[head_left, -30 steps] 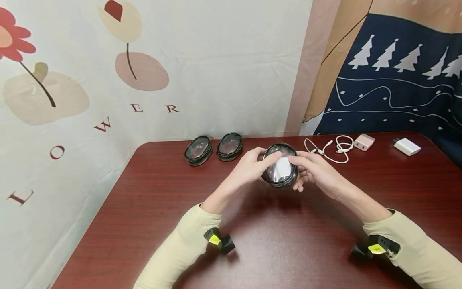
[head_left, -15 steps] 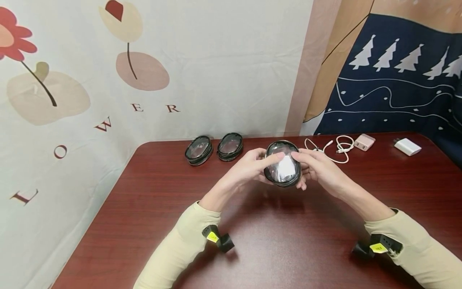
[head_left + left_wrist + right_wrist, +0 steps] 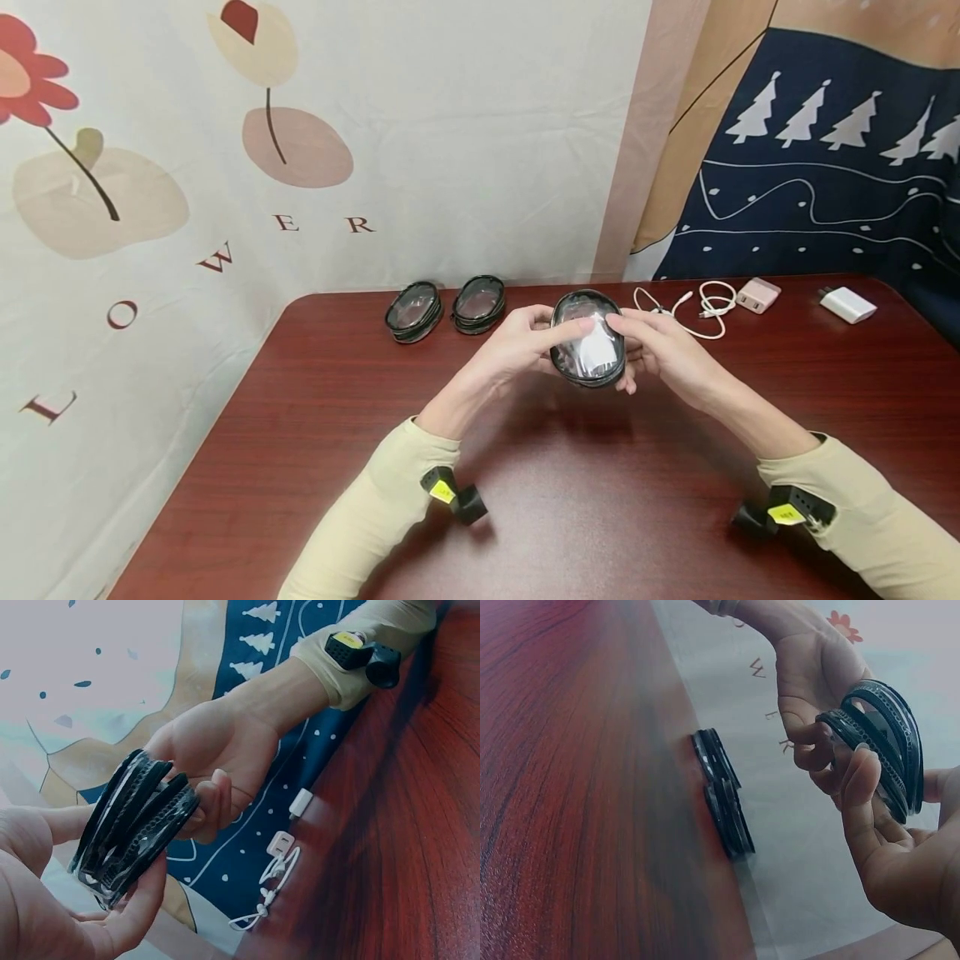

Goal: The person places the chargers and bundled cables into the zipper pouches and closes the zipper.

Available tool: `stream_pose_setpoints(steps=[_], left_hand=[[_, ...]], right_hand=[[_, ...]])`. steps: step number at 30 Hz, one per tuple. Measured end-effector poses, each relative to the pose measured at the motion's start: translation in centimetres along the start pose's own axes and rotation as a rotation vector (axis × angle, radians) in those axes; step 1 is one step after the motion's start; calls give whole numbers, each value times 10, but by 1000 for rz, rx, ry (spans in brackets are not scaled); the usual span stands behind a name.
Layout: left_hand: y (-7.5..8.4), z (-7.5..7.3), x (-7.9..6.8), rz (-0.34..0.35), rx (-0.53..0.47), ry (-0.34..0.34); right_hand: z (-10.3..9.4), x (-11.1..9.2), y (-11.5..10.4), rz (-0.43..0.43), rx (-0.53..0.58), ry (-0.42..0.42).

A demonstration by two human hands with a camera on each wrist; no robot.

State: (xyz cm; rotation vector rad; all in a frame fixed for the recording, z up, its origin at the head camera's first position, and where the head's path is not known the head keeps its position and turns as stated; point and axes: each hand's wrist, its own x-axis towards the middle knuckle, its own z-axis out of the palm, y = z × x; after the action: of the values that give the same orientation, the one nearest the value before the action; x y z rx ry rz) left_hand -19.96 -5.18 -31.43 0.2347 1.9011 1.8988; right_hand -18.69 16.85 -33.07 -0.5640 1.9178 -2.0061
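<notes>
Above the table, both hands hold a round clear pouch (image 3: 588, 354) with black edging. My left hand (image 3: 519, 343) grips its left side, thumb on the clear top and fingers beneath. On the opposite side my right hand (image 3: 670, 348) pinches the rim with its thumb on top and fingers curled below. Seen edge-on in the left wrist view, the pouch (image 3: 139, 829) shows toothed zipper edges with a gap between them. That gap appears in the right wrist view too, where right fingertips (image 3: 863, 769) touch the pouch's side. Its contents cannot be made out.
Two similar pouches, one at left (image 3: 413, 312) and one at right (image 3: 478, 305), lie by the table's back edge. Farther right are a white cable (image 3: 717, 287), a pink charger block (image 3: 758, 295) and a white adapter (image 3: 847, 305). A printed curtain (image 3: 480, 150) hangs behind the table.
Over the second, both hands and the pouch have shifted slightly right and up. In the last half second they have hardly moved, and both grips stay on the pouch.
</notes>
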Motion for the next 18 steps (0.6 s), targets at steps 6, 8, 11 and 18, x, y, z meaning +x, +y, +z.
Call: stream_pose_setpoints(steps=[6, 8, 11, 18], left_hand=[[-1, 3, 1, 27, -30, 62], [-1, 3, 1, 28, -30, 57], [-2, 3, 1, 17, -31, 41], [-2, 3, 2, 10, -66, 51]], right_hand=[[0, 1, 1, -16, 10, -5], [0, 1, 1, -19, 15, -5], [0, 1, 2, -15, 15, 0], [1, 1, 2, 0, 8, 34]])
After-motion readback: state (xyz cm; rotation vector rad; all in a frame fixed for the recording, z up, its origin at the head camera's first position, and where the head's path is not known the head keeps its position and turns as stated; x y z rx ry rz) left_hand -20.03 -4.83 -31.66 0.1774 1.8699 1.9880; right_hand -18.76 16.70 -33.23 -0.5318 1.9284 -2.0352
